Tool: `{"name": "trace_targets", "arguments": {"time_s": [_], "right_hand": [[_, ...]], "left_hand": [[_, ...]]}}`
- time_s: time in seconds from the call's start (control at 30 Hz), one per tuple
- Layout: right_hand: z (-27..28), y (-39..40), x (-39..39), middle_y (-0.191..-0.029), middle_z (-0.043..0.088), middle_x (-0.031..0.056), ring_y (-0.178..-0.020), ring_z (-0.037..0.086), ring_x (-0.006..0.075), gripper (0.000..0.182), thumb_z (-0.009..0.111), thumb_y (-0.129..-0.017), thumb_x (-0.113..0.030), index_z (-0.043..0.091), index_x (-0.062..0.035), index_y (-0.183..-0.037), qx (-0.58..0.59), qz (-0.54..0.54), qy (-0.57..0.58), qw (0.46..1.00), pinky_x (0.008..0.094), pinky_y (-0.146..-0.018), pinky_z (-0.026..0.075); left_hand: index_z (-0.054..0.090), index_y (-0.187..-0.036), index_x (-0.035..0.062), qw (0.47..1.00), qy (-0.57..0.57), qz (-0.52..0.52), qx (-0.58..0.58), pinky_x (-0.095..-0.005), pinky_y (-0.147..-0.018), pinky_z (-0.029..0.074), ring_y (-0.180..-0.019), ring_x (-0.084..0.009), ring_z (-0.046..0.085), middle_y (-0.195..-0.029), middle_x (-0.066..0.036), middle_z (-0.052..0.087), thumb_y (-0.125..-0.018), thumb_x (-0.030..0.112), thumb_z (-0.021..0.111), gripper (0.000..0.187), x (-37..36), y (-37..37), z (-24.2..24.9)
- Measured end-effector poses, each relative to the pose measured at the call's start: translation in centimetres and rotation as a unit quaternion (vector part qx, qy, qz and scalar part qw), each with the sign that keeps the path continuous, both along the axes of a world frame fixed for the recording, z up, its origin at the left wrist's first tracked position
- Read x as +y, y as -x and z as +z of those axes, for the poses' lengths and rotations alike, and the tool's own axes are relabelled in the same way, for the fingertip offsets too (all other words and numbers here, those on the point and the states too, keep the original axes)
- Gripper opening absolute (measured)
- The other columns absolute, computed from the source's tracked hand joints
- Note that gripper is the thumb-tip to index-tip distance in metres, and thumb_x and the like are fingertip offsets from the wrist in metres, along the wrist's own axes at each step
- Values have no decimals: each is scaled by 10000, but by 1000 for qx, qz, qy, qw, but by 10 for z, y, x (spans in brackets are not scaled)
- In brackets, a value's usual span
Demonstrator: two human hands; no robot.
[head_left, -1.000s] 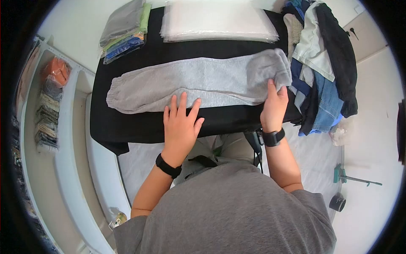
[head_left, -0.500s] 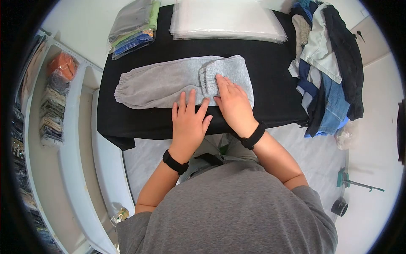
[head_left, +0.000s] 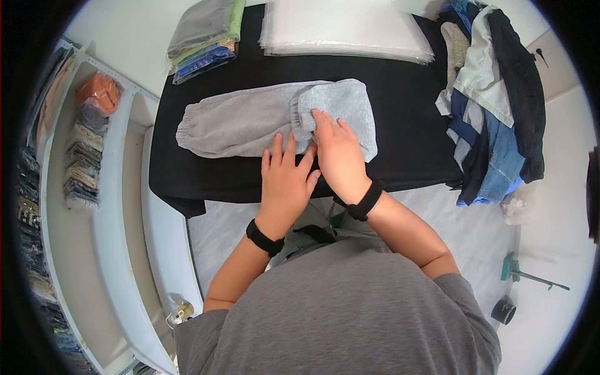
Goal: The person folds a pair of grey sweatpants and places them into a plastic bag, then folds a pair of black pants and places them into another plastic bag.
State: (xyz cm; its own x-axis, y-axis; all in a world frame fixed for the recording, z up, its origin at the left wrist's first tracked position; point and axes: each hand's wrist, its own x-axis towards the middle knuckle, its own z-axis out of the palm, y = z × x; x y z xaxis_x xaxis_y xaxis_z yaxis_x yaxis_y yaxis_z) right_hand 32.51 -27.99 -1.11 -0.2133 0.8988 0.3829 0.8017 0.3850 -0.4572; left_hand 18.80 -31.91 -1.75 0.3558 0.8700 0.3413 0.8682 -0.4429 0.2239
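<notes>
Light grey sweatpants [head_left: 240, 119] lie lengthwise across the black-covered table, an elastic cuff at the left end. Their right end is folded back over, with a gathered elastic edge [head_left: 296, 117] on top of the legs. My right hand [head_left: 340, 150] rests flat on this folded part, its fingers extended. Close beside it, my left hand [head_left: 286, 181] has its fingers spread, the fingertips touching the near edge of the fabric. Both wrists wear black bands.
Clear plastic bags [head_left: 344, 28] are stacked at the table's back. Bagged folded garments [head_left: 203, 37] sit back left. Loose clothes [head_left: 494, 106] are heaped at the right edge. Shelving [head_left: 94, 206] holding packed garments stands at the left.
My right hand has slid slightly left, and the folded part with its elastic edge has shifted left too. My left hand stays beside it. The camera view has shifted a little.
</notes>
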Motion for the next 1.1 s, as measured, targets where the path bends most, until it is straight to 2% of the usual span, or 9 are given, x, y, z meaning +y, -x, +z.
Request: {"name": "trace_targets", "arguments": {"time_s": [0.3, 0.47, 0.57, 0.63, 0.73, 0.87, 1.0, 1.07, 1.1], "right_hand": [[7, -5, 7, -1212, 552, 208, -1156, 514, 343, 453, 594, -789, -124, 461, 26, -1196, 10, 58, 23, 998, 431, -981, 380], [2, 3, 13, -1140, 583, 223, -1093, 555, 338, 398, 578, -772, -71, 491, 33, -1145, 1, 25, -18, 1000, 400, -883, 459], [4, 6, 14, -1038, 617, 208, -899, 604, 358, 393, 553, -771, -26, 508, 21, -1159, 37, -8, 41, 998, 397, -753, 500], [6, 10, 9, -1085, 605, 199, -949, 590, 365, 417, 530, -786, -4, 491, 13, -1201, 118, 10, -28, 993, 399, -836, 486], [-8, 13, 13, -1144, 578, 204, -1044, 554, 371, 433, 510, -801, 12, 476, 5, -1233, 90, 91, -94, 987, 422, -928, 441], [-5, 13, 13, -1207, 543, 205, -1134, 510, 363, 433, 491, -810, 32, 461, 15, -1242, 112, 100, -29, 988, 445, -988, 392], [-8, 18, 10, -1306, 477, 199, -1251, 424, 327, 454, 443, -841, -68, 422, 28, -1284, 42, 92, -17, 995, 443, -1044, 316], [-9, 19, 10, -1320, 467, 191, -1258, 416, 323, 470, 443, -839, -66, 411, 25, -1299, 9, 76, -33, 996, 450, -1044, 308], [-9, 20, 9, -1322, 466, 187, -1252, 420, 328, 484, 454, -832, -68, 410, 17, -1307, -43, 62, -45, 996, 460, -1038, 307]], "left_hand": [[532, -1256, 128, 1000, 17, -10, 10, -565, -1003, 289, -1280, -419, 327, -1352, -220, 395, -805, 262, 632, 481, -1, 2, -1], [526, -1259, 128, 1000, 2, -8, 15, -563, -1001, 291, -1281, -422, 323, -1357, -216, 390, -814, 266, 623, 475, 1, 1, -1], [545, -1232, 123, 1000, 1, -1, 4, -566, -998, 293, -1276, -424, 331, -1330, -210, 415, -814, 265, 619, 448, 0, 0, 1], [555, -1216, 118, 1000, 1, -1, 5, -569, -995, 297, -1274, -426, 333, -1315, -207, 425, -813, 264, 617, 432, 1, 0, 0], [569, -1189, 110, 1000, 2, -7, 5, -575, -988, 305, -1266, -429, 342, -1288, -205, 443, -813, 263, 615, 408, 1, 1, -2], [567, -1185, 107, 1000, 2, -19, -14, -591, -970, 320, -1249, -449, 355, -1281, -211, 445, -816, 269, 609, 405, 3, 4, -3], [604, -1122, 77, 1000, -4, -19, -21, -555, -974, 342, -1239, -415, 390, -1253, -201, 481, -807, 228, 626, 351, 2, 11, 2], [646, -1025, 30, 969, 80, -104, -212, -446, -976, 380, -1185, -340, 483, -1186, -161, 559, -819, 150, 618, 241, 6, 34, 6], [654, -966, 32, 963, 51, -6, -263, -381, -931, 403, -1109, -283, 522, -1134, -130, 583, -826, 112, 610, 168, 4, 49, 9]]}}
